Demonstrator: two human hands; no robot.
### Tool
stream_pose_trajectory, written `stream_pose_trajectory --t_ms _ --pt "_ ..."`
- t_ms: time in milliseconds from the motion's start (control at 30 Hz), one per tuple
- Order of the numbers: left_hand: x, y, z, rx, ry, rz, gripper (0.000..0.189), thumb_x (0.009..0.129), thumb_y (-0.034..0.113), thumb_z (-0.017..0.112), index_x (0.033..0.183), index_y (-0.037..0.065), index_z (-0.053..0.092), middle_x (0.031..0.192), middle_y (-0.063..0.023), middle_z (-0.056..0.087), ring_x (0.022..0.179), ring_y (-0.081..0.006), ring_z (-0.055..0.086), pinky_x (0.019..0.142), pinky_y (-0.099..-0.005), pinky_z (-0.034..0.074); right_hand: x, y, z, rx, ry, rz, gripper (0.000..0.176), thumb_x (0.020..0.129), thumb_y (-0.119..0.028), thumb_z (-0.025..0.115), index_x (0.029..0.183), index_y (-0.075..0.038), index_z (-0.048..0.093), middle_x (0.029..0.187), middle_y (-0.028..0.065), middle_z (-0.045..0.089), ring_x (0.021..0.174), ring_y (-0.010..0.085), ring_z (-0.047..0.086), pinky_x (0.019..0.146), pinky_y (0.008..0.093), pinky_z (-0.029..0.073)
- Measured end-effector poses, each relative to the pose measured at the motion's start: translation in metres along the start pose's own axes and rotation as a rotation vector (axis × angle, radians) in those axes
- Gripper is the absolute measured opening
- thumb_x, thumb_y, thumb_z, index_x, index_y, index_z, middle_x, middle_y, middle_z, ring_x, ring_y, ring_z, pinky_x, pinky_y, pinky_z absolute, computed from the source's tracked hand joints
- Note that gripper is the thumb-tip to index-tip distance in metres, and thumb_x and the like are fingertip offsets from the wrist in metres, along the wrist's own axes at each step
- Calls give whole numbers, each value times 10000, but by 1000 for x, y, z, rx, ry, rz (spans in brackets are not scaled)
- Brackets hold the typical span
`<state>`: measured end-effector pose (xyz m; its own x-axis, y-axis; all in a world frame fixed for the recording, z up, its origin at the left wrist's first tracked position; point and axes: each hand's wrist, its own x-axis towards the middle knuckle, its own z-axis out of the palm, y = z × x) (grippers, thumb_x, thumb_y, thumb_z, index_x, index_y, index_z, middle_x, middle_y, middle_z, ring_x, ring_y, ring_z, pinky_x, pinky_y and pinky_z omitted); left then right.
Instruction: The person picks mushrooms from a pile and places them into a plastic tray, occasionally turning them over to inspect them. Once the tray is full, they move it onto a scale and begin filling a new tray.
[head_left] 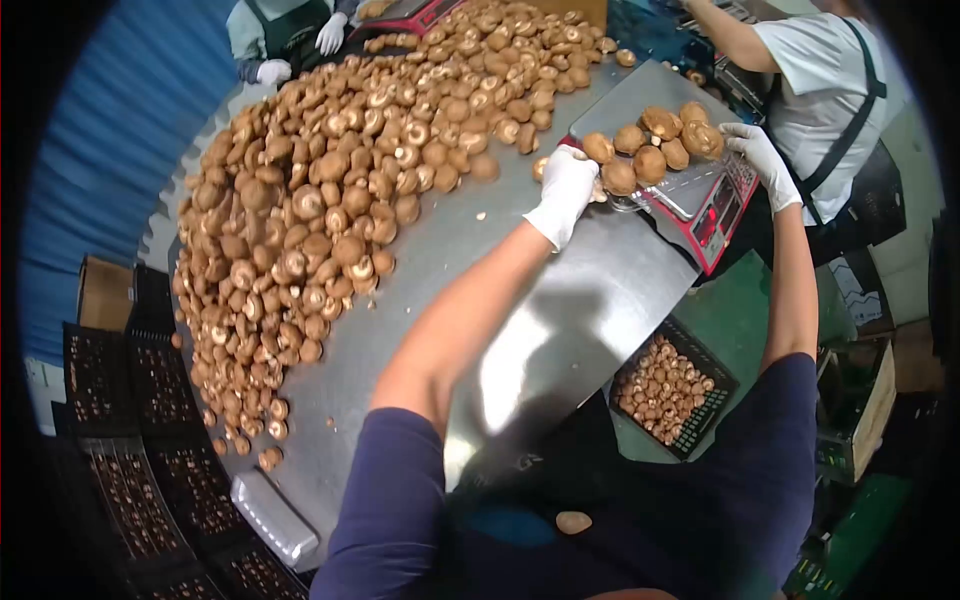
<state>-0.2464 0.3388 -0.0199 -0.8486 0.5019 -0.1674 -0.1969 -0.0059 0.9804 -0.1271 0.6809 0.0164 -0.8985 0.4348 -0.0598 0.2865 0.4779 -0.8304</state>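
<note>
Several brown shiitake mushrooms (649,160) lie grouped in a clear plastic tray (632,204) over the platform of a red scale (708,215). At the tray's near left end, my left hand (567,195), in a white glove, is closed on its edge, with a mushroom close by the fingers. My right hand (762,165), also gloved, grips the opposite end beside the mushrooms. Most of the tray is hidden under its contents. The scale's lit red display faces right, toward my right forearm.
A large heap of shiitake mushrooms (330,190) covers the left and back of the metal table (450,270). A crate of mushrooms (725,375) stands below on the right. Stacked clear trays (272,515) lie front left. Co-workers (815,90) stand across and to the right. Dark crates (140,495) line the left.
</note>
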Motion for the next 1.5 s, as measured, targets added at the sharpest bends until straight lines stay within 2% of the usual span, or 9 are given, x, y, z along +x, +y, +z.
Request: stream_pose_trajectory --t_ms 267,400,467,800,1067,1233,1333,1367,1500 --pt "-146 40 -118 439 -47 184 374 925 89 584 1285 -10 564 1134 -90 655 1056 -144 591 922 -271 454 -74 -43 39 -216 643 -372 278 893 -98 543 1135 -11 647 1092 136 681 1035 233 646 891 300 477" --pt "-316 11 -279 397 964 66 361 912 9 561 1267 -55 561 1144 -91 624 957 -165 594 823 -283 494 -184 -85 140 -221 427 -582 181 811 3 603 966 -44 684 865 106 646 809 260 643 749 325 514" --pt "-444 -32 -390 1198 1329 -30 410 901 130 578 1266 -54 549 1119 -167 670 977 -268 642 841 -398 506 -210 -54 210 -180 326 -667 167 763 -77 644 924 -85 689 798 94 613 717 252 607 621 359 477" --pt "-601 -55 -424 1322 1401 -767 288 879 134 554 1074 -26 692 973 -181 715 857 -336 690 745 -414 541 -262 -131 386 -42 -167 -982 226 813 -129 602 1028 -86 654 913 45 609 876 206 598 776 352 475" --pt "-603 -61 -397 1370 1723 -402 219 829 109 667 1010 -16 667 937 -160 668 872 -305 641 773 -396 510 -256 -118 403 -119 -312 -1000 191 792 -103 606 973 -85 665 843 73 618 812 252 604 705 377 483" --pt "-504 -59 -293 1279 1169 314 224 769 29 672 988 74 672 848 -91 594 756 -268 556 672 -344 480 -189 -124 393 -292 -219 -813 234 808 -120 591 1027 -67 655 973 111 652 879 289 623 752 413 508" --pt "-464 -82 -233 1390 553 173 302 742 65 654 1025 166 682 919 -62 622 836 -247 597 696 -366 501 -119 -150 387 -224 48 -716 304 796 -126 610 1086 -39 637 1028 136 648 1002 320 600 886 425 476" --pt "-460 -102 -229 1337 205 -263 332 762 93 635 1086 160 657 989 -62 623 922 -245 607 750 -369 514 -89 -148 391 -210 115 -684 352 811 -161 623 1144 -45 621 1086 148 637 1058 327 581 919 422 459" --pt "-440 -80 -230 1130 145 26 385 770 116 662 1152 96 621 1055 -99 622 988 -272 611 821 -376 516 22 -140 399 -236 201 -572 544 885 -358 627 1339 -79 517 1278 174 566 1194 338 520 1004 405 414"
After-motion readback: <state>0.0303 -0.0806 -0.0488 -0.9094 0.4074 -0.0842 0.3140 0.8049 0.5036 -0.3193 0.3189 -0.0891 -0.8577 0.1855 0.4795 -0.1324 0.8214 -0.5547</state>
